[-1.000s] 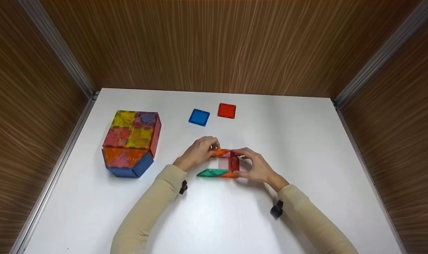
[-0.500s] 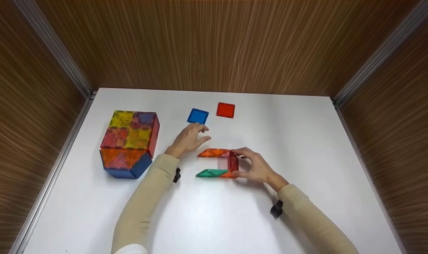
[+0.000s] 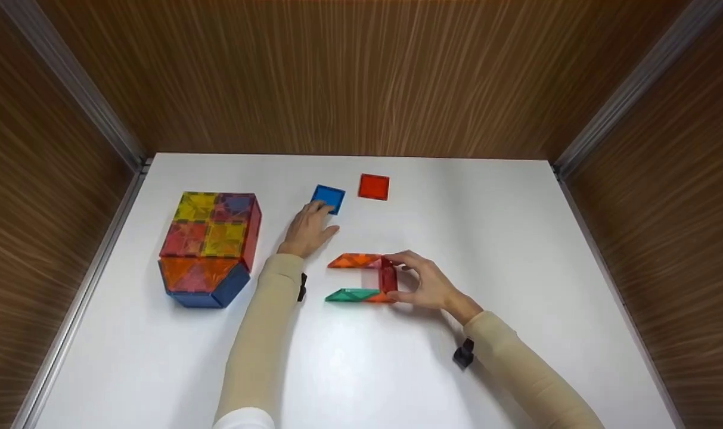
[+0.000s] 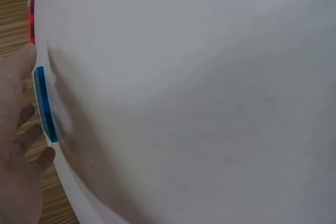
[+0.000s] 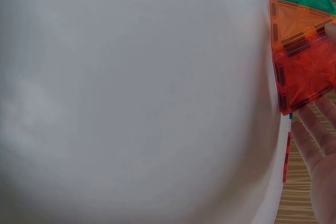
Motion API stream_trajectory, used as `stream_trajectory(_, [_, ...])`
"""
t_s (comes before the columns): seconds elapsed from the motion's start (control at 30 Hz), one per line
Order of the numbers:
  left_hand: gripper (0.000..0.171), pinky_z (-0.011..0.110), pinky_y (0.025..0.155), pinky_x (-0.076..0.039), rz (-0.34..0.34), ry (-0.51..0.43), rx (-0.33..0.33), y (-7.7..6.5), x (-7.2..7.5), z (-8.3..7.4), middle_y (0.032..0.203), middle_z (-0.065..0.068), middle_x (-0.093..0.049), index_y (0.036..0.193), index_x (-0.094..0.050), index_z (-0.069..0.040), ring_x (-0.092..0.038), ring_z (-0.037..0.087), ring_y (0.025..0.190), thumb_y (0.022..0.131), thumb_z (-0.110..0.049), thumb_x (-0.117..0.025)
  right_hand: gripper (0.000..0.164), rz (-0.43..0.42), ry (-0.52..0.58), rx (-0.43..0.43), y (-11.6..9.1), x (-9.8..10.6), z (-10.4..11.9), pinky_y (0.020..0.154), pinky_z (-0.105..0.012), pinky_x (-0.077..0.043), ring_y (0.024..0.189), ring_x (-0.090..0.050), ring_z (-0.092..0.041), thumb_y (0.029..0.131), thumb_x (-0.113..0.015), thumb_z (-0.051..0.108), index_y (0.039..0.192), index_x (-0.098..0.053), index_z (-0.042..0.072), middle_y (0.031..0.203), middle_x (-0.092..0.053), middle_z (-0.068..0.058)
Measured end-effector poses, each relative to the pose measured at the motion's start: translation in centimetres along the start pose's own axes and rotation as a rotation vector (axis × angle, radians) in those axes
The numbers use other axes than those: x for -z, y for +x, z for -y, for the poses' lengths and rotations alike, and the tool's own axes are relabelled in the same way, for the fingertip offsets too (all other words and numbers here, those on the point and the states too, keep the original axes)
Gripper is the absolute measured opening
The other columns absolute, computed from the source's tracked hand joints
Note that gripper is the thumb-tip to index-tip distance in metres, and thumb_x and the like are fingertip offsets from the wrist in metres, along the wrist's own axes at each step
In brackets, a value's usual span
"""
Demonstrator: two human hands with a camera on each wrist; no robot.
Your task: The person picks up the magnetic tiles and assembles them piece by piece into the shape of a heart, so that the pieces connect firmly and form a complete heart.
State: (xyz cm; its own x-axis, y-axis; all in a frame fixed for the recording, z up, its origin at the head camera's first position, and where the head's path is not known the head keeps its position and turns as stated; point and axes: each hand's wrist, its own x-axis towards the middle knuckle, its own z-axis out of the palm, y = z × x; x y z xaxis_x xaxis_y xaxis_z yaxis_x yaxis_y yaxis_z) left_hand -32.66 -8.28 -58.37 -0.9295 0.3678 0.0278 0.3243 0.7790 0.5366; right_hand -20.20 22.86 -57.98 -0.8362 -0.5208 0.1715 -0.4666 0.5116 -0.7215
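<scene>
My left hand (image 3: pixel 306 229) reaches over the near edge of a blue square magnetic tile (image 3: pixel 327 195) lying flat; its fingertips overlap the tile and the thumb is spread away. In the left wrist view, the fingers sit beside that tile's blue edge (image 4: pixel 45 104). My right hand (image 3: pixel 425 281) grips a standing red magnetic tile (image 3: pixel 388 276), thumb at the near end and fingers at the far end. Joined to this red tile are two rows of standing triangle tiles: an orange row (image 3: pixel 352 261) at the back and a green triangle (image 3: pixel 350 295) beside an orange one (image 5: pixel 294 22) in front.
A larger built block of yellow, red, orange and blue tiles (image 3: pixel 203 238) stands on the left of the white table (image 3: pixel 361 369). Near the back lies a flat red square tile (image 3: pixel 374 186). Wood-grain walls (image 3: pixel 349 77) enclose the back and sides.
My left hand has left the back orange row and moved away to the blue square tile. The right hand keeps its hold on the red tile.
</scene>
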Motion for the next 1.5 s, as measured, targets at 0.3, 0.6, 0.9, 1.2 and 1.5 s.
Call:
stream_trajectory(0.3, [0.06,0.056,0.127,-0.034,0.025,0.11,0.039,-1.6,-0.2,0.7,0.163,0.018,-0.044,0.155,-0.052,-0.012,-0.039,0.037,0.152,0.105,-0.044,-0.063,0.07,0.006,0.012,-0.007,0.2,-0.1,0.1,0.107,-0.051,-0.057,0.125,-0.066,-0.029,0.083,-0.09,0.03,0.146,-0.062,0.018,0.137,-0.068,-0.004])
stream_trajectory(0.6, [0.056,0.057,0.121,-0.039,0.008,0.138,0.019,-3.9,-0.4,0.6,0.157,0.019,-0.049,0.154,-0.053,-0.013,-0.045,0.038,0.144,0.107,-0.041,-0.061,0.07,0.005,-0.002,-0.033,0.1,0.1,0.0,0.107,-0.051,-0.057,0.125,-0.066,-0.03,0.084,-0.089,0.032,0.147,-0.061,0.019,0.138,-0.069,-0.004])
stream_trajectory(0.9, [0.058,0.058,0.122,-0.038,0.051,0.194,-0.005,-4.4,0.7,0.1,0.154,0.021,-0.049,0.149,-0.057,-0.009,-0.044,0.039,0.143,0.103,-0.043,-0.067,0.07,-0.005,0.001,-0.021,0.1,0.0,0.1,0.106,-0.051,-0.057,0.126,-0.066,-0.03,0.083,-0.089,0.032,0.146,-0.062,0.016,0.137,-0.069,-0.006])
stream_trajectory(1.2, [0.072,0.058,0.128,-0.033,0.126,0.23,0.011,-1.9,1.4,0.9,0.163,0.021,-0.04,0.156,-0.049,-0.008,-0.035,0.039,0.153,0.1,-0.05,-0.068,0.07,0.007,-0.004,-0.041,0.0,-0.2,0.2,0.107,-0.05,-0.057,0.124,-0.066,-0.028,0.084,-0.089,0.034,0.147,-0.061,0.021,0.136,-0.069,-0.003])
stream_trajectory(1.5, [0.079,0.055,0.13,-0.03,0.164,0.169,0.038,-0.2,1.3,0.9,0.167,0.02,-0.037,0.159,-0.044,-0.01,-0.037,0.039,0.154,0.097,-0.052,-0.07,0.071,0.009,-0.01,-0.039,0.1,0.1,-0.1,0.106,-0.05,-0.057,0.123,-0.067,-0.029,0.082,-0.09,0.03,0.147,-0.062,0.019,0.135,-0.07,-0.003])
